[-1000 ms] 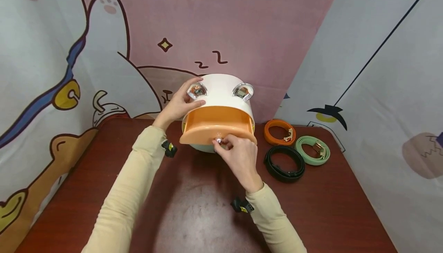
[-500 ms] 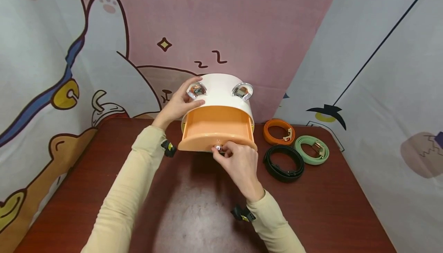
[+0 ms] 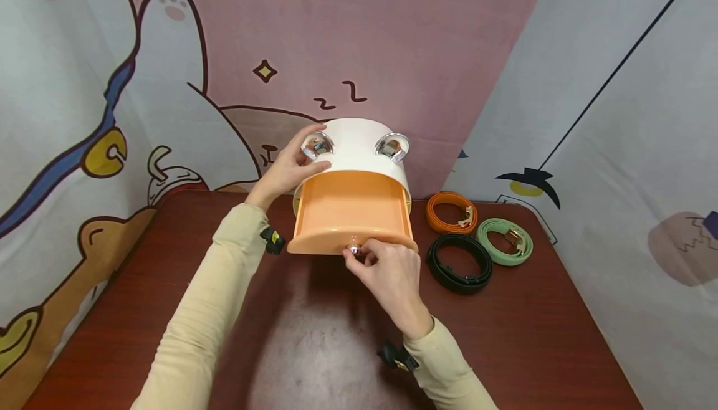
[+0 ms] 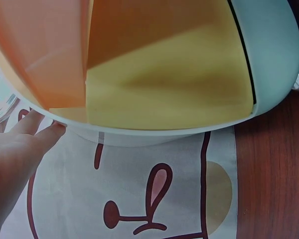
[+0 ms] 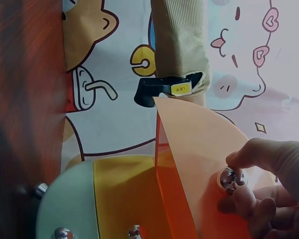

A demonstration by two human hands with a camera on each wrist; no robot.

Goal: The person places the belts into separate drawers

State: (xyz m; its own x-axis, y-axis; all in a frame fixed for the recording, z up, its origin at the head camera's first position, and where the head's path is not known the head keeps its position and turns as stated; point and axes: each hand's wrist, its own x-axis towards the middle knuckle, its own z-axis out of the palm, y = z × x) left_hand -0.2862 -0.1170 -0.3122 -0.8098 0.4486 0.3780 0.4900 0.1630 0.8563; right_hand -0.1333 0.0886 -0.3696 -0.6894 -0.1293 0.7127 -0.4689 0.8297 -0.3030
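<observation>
A small rounded storage cabinet (image 3: 359, 142) with a white shell and two chrome, ear-like ornaments stands at the back of the table. Its top orange drawer (image 3: 353, 201) is pulled out, and the inside shows bare. My right hand (image 3: 392, 279) pinches the drawer's round silver knob (image 5: 232, 179) between thumb and fingers. The left hand (image 3: 285, 167) rests on the shell's upper left, thumb and fingers spread around the left chrome ornament (image 3: 317, 146). In the right wrist view, a yellow drawer front (image 5: 122, 199) and a green one (image 5: 65, 204) lie below the orange drawer.
To the right of the cabinet lie three coiled belts: orange (image 3: 434, 214), light green (image 3: 505, 260) and black (image 3: 460, 285). The reddish-brown table (image 3: 303, 348) meets cartoon-printed cloth walls (image 3: 426, 55) at the back and sides.
The orange drawer has slid farther out toward me, with my right hand holding its knob throughout. My left hand has stayed on the cabinet's shell. The belts have not moved.
</observation>
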